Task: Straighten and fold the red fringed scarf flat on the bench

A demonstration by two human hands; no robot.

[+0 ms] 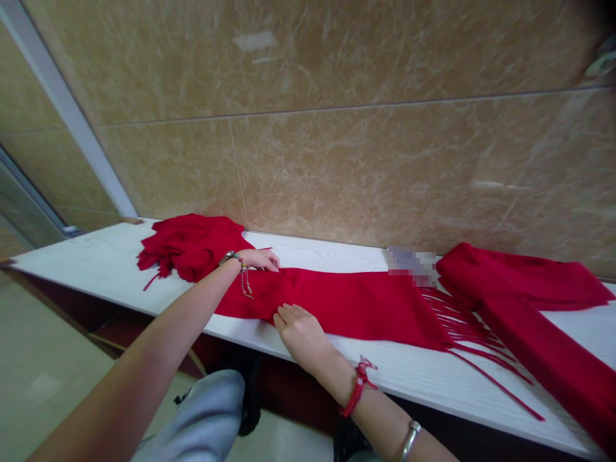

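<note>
A red fringed scarf (366, 305) lies stretched flat along the white tabletop. At its far edge is my left hand (262, 258), fingers bent and closed on the cloth, with the thumb mostly hidden. My right hand (299, 330) grips the near edge with curled fingers, and small creases run between the two hands. The scarf's left part runs toward a crumpled red heap of cloth (197, 240); whether they are one piece I cannot tell. Its loose fringe (474, 330) spreads out to the right.
Another red scarf (524, 282), folded in a bend, lies at the right and hangs toward the near edge. A blurred-out flat item (409, 263) sits near the tiled wall (360, 167). The white table (101, 256) is narrow, with open shelving (125, 333) underneath.
</note>
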